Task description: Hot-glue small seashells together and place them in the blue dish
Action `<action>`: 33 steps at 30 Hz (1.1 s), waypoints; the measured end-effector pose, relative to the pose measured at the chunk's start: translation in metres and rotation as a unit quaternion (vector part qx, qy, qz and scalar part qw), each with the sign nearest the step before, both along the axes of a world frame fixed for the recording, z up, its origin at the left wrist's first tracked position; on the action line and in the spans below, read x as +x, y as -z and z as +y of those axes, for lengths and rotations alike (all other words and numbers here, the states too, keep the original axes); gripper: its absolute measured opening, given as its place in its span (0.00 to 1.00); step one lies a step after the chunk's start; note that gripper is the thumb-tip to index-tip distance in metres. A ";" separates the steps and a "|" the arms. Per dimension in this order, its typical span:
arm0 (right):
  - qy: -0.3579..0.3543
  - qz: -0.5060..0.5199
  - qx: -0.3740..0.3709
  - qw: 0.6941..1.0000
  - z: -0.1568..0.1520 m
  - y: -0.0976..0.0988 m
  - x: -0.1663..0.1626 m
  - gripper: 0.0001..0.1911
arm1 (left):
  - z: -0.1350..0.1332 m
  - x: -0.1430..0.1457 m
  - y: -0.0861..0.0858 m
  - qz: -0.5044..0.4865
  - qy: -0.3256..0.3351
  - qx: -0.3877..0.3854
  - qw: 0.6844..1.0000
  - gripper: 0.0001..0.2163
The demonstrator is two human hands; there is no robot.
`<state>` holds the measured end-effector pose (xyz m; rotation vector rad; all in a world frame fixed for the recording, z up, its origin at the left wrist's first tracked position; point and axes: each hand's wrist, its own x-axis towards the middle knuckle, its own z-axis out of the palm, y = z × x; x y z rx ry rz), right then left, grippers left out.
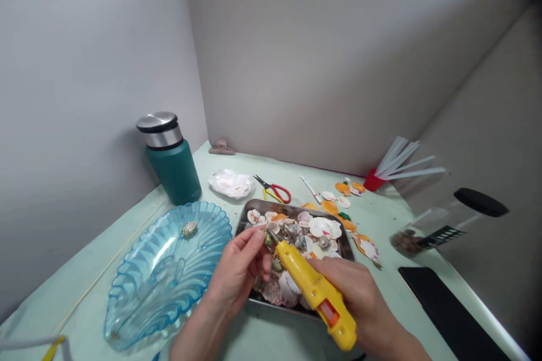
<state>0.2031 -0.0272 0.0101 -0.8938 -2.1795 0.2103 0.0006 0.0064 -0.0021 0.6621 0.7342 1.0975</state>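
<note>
My right hand (pixel 353 296) is closed round a yellow glue gun (pixel 315 293), its nozzle pointing up-left. The nozzle tip meets a small greenish shell (pixel 268 238) pinched in the fingertips of my left hand (pixel 239 273). Both hands hover over the near part of a metal tray (pixel 348 247) filled with several seashells. Left of the tray lies a blue shell-shaped glass dish (pixel 161 276) with one small shell (pixel 189 228) stuck near its far rim.
A green flask (pixel 173 166) stands at the back left. Crumpled tissue (pixel 231 183), red-handled scissors (pixel 275 190), loose painted shells (pixel 345 194) and a red holder of glue sticks (pixel 389 172) lie behind the tray. A clear jar (pixel 440 225) and a black phone (pixel 444 310) are at right.
</note>
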 end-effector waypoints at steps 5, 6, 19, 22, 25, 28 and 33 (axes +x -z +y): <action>-0.008 0.015 -0.041 0.999 0.000 0.002 0.000 0.12 | 0.000 0.001 -0.002 -0.007 0.000 -0.005 1.000 0.20; -0.009 0.020 -0.041 0.999 0.000 0.002 0.000 0.12 | 0.000 0.001 -0.002 -0.009 0.001 -0.006 1.000 0.19; -0.010 0.036 -0.062 0.997 0.001 0.007 0.000 0.13 | 0.000 0.001 0.002 -0.029 -0.021 0.002 0.999 0.17; -0.011 0.032 -0.084 0.996 0.000 0.003 -0.001 0.15 | 0.000 0.000 0.002 -0.039 -0.033 0.006 0.999 0.15; -0.018 0.025 -0.101 0.994 -0.001 0.000 0.001 0.19 | 0.000 0.000 0.000 -0.046 -0.052 0.014 0.998 0.16; -0.025 0.030 -0.099 0.994 -0.001 0.000 0.004 0.19 | -0.001 0.001 -0.001 -0.039 -0.050 0.030 0.998 0.16; -0.031 0.038 -0.092 0.994 0.001 0.003 0.007 0.18 | -0.001 0.000 0.001 -0.029 -0.032 0.058 0.997 0.15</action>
